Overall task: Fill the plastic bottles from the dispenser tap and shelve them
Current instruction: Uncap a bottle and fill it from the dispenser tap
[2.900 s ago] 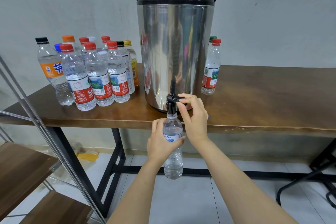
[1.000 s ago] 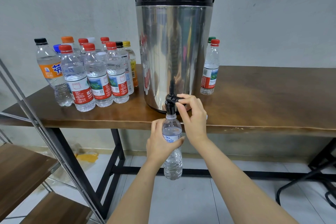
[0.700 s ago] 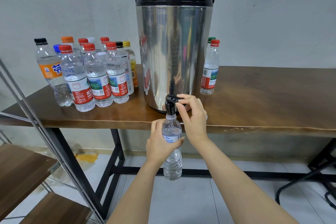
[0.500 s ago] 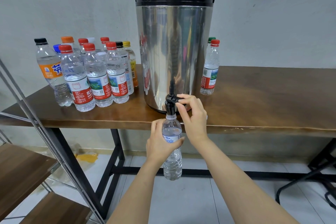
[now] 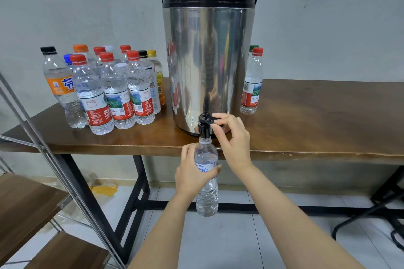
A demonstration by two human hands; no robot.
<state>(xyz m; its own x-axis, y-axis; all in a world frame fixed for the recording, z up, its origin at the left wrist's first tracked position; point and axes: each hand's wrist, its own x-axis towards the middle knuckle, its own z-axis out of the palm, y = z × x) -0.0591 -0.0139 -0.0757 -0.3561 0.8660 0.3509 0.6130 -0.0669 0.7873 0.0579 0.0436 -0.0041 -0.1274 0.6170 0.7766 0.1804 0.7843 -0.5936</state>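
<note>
Under the tap, left hand grips part-filled bottle.

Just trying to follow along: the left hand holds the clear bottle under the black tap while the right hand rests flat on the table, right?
Not quite. In the head view the left hand does hold the clear bottle under the black tap, but the right hand pinches the tap's lever.

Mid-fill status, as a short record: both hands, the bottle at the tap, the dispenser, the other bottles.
left hand: grips the clear bottle at its label, neck up under the tap
right hand: pinches the tap lever
dispenser: steel, black lid, on the wooden table
capped bottles: cluster left of the dispenser, two right of it
fill level: cannot tell
</note>
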